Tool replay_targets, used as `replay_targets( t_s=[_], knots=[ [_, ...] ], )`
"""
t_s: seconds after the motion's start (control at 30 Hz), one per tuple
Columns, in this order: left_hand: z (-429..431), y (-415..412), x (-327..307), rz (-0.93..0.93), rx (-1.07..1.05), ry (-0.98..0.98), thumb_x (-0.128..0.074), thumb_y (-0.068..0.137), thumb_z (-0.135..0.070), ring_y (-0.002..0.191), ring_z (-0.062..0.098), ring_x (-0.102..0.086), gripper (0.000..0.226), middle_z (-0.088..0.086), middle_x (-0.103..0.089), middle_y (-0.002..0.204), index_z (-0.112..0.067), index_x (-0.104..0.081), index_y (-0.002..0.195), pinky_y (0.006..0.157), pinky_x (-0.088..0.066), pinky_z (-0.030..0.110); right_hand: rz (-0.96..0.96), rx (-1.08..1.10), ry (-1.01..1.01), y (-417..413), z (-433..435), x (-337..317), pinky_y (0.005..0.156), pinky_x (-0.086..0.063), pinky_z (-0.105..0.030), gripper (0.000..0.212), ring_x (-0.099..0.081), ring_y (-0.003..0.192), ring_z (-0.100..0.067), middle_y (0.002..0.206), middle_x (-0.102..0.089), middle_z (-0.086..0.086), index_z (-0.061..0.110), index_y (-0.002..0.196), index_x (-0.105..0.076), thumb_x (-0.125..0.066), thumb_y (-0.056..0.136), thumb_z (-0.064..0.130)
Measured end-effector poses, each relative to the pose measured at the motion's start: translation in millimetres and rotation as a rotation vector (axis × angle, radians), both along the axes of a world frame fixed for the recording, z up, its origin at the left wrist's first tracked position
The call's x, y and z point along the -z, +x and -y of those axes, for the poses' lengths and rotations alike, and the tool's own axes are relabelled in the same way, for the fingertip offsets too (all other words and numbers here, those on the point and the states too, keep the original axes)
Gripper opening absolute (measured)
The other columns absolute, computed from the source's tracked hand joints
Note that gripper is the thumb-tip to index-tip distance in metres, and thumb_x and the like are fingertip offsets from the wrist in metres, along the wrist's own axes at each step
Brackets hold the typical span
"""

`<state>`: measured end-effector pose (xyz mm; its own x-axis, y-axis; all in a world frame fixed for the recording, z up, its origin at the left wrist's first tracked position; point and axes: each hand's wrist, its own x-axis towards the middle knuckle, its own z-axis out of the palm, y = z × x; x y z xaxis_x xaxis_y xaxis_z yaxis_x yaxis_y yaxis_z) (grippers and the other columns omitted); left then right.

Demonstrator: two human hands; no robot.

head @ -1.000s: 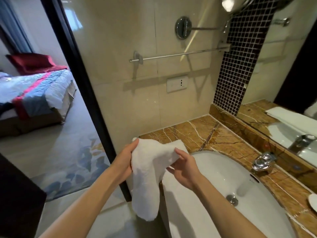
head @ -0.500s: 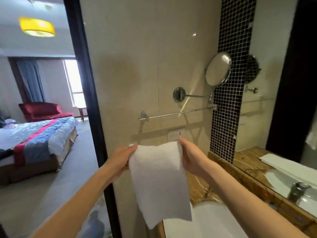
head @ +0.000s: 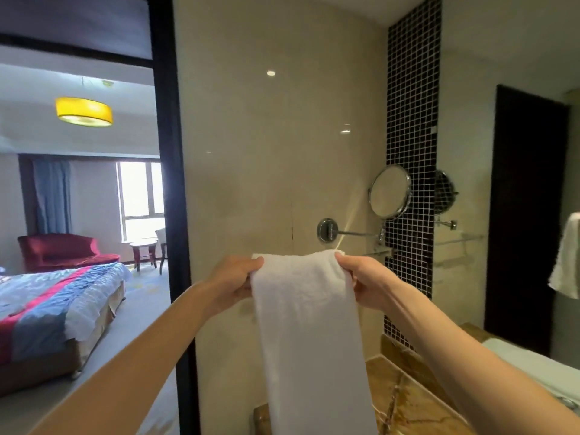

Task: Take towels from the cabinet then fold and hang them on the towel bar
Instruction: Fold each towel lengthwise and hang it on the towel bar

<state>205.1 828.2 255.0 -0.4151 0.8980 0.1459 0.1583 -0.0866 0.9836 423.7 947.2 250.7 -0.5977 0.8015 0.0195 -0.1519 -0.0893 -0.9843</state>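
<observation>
Since a second ago both hands have been lifting the towel [head: 307,324] from down by the basin up to the level of the wall fittings, and the cloth, bunched back then, is now hanging as a flat, smooth, folded strip. The left hand [head: 233,282] is pinching the top left corner, its fingers curled round the edge. The right hand [head: 361,281] is gripping the top right corner in the same way, so the top edge is stretching taut between them. The towel is hanging straight down in front of the beige tiled wall, its lower end running out of view at the bottom, over the edge of the marble bench [head: 408,403]. A short pale stretch of the towel bar [head: 378,253] is showing just to the right of the right hand; the rest is hiding behind the cloth and the hands. Above it a round mirror [head: 390,192] is sticking out on its arm. Through the doorway on the left a bed [head: 56,302] and a red armchair [head: 59,249] are showing.
</observation>
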Motion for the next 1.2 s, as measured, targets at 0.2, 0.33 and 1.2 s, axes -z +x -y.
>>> replay_targets(
  t_s=[0.2, 0.33, 1.2],
  knots=[
    [3, 2, -15, 0.029, 0.025, 0.048, -0.045, 0.100, -0.014, 0.084, 0.027, -0.063, 0.020, 0.015, -0.064, 0.092, -0.001, -0.060, 0.097, 0.075, -0.053, 0.038, -0.015, 0.112, 0.047, -3, 2, -22, 0.080, -0.049, -0.033, 0.022, -0.054, 0.089, -0.021, 0.088, -0.061, -0.005, 0.005, 0.098, -0.069, -0.066, 0.088, 0.025],
    [1, 3, -25, 0.084, 0.028, 0.090, -0.049, 0.098, -0.012, 0.080, 0.025, -0.063, 0.017, 0.014, -0.066, 0.086, 0.000, -0.060, 0.098, 0.073, -0.053, 0.037, -0.053, 0.132, 0.063, -7, 5, -34, 0.087, -0.048, -0.035, 0.019, -0.055, 0.086, -0.021, 0.083, -0.062, -0.006, 0.003, 0.098, -0.068, -0.064, 0.089, 0.020],
    [-175, -51, -151, 0.011, 0.199, 0.382, -0.056, 0.092, -0.011, 0.066, 0.012, -0.066, 0.012, 0.003, -0.068, 0.080, -0.014, -0.061, 0.082, 0.054, -0.056, 0.025, -0.196, 0.224, 0.357, -83, -178, -169, 0.065, -0.052, -0.025, 0.033, -0.063, 0.082, -0.016, 0.096, -0.062, -0.003, 0.007, 0.118, -0.058, -0.048, 0.097, 0.031]
  ],
)
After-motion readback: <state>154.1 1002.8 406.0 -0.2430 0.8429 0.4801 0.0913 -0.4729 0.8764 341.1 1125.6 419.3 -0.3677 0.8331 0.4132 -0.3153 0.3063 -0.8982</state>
